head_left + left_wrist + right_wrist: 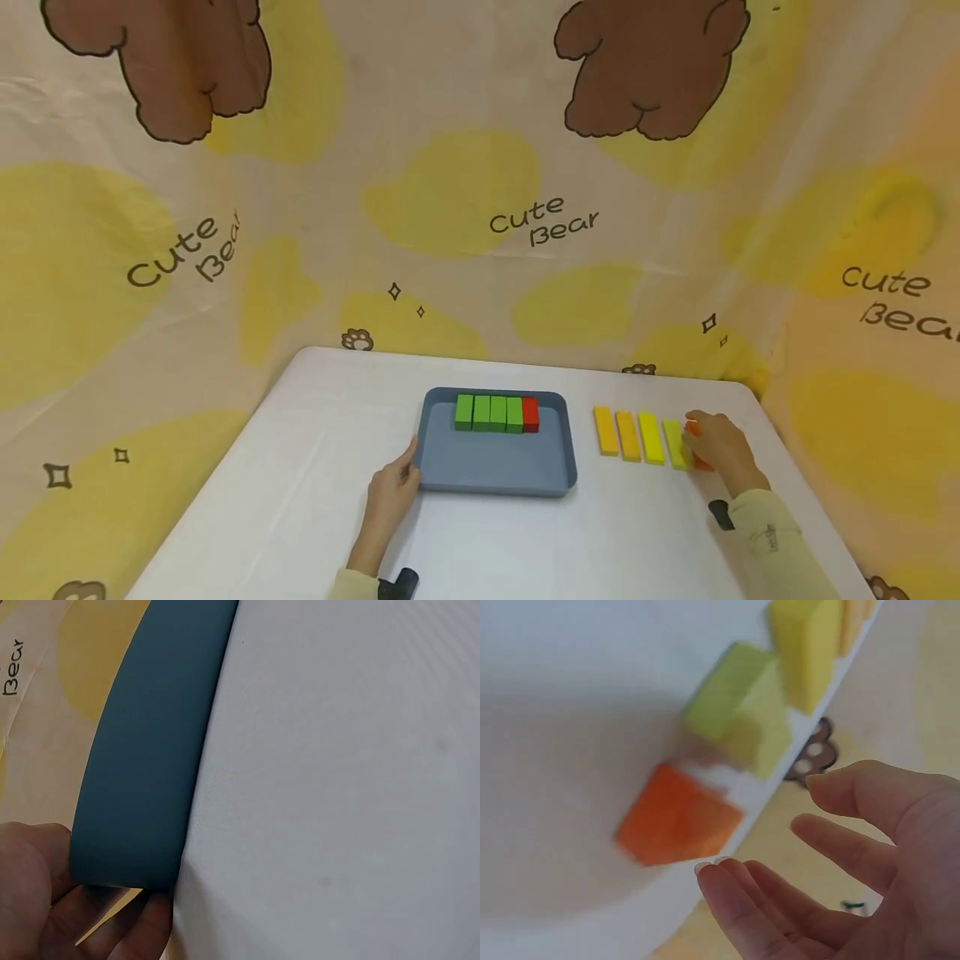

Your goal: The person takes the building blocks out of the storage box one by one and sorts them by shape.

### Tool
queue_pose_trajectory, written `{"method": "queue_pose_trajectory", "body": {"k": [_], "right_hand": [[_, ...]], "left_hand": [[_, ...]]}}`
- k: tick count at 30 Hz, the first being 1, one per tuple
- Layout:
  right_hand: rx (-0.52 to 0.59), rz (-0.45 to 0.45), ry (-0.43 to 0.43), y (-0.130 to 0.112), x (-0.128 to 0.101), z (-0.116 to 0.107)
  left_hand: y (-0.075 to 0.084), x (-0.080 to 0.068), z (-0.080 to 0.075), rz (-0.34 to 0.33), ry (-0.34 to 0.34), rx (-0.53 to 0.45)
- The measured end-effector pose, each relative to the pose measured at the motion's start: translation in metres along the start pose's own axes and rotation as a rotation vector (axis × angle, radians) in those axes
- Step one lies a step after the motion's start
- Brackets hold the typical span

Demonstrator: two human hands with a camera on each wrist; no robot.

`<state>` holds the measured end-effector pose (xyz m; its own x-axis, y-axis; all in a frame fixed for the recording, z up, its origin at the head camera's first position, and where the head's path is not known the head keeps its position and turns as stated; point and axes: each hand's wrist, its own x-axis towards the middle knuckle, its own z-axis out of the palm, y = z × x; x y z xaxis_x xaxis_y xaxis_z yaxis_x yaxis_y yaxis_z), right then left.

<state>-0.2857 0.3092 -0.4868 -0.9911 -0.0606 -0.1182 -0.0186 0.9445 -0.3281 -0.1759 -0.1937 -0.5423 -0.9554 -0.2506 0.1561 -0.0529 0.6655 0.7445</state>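
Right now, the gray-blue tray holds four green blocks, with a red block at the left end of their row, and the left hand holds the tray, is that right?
Not quite: the head view shows the red block at the right end of the row. The gray-blue tray does hold four green blocks, and the left hand holds it.

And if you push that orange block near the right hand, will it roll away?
Probably not: the orange block has flat faces, so it should slide rather than roll. It lies flat on the white table, so tipping seems unlikely. It's probably stiff too, since its sides don't sag.
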Motion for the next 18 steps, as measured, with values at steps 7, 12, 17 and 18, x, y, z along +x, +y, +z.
{"method": "queue_pose_trajectory", "body": {"k": [7,12,17,18], "right_hand": [[-0.051,-0.107,0.056,-0.049,0.000,-0.001],[-0.052,-0.133,0.038,-0.094,0.012,0.004],[-0.074,-0.253,0.097,-0.140,0.018,0.014],[-0.083,-0.282,0.109,-0.148,0.019,0.016]], "left_hand": [[-0.001,-0.002,0.001,0.006,-0.003,-0.010],[-0.001,-0.001,0.001,0.018,0.015,-0.005],[-0.001,-0.001,0.001,0.025,0.007,-0.008],[-0.001,-0.001,0.001,0.023,0.003,-0.004]]}}
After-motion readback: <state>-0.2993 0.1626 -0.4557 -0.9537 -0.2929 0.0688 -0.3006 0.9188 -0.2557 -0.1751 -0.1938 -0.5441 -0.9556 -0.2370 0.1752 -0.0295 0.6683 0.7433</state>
